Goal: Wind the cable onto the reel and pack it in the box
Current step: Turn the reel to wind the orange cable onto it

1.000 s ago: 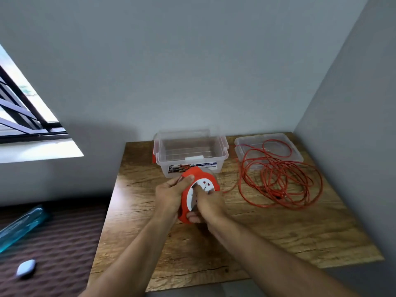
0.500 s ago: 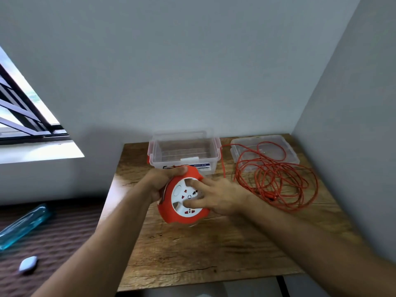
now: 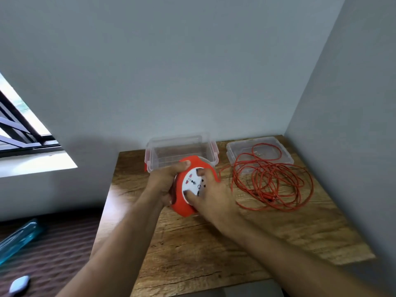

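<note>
Now we hold the reel (image 3: 194, 187) at the centre of the frame, above the table (image 3: 214, 243). Our left hand (image 3: 165, 183) is clamped around its orange rim, thumb over the top edge; our right hand (image 3: 212, 194) presses spread fingers on the white socket face. To wind well, we judge, the left should brace the body while the right turns the face evenly, guiding slack in without kinks. Nearly all the cable (image 3: 272, 179) lies loose at right, well apart, partly over the lid (image 3: 240, 146). Beyond the reel, the box (image 3: 167, 146) stands open.
</note>
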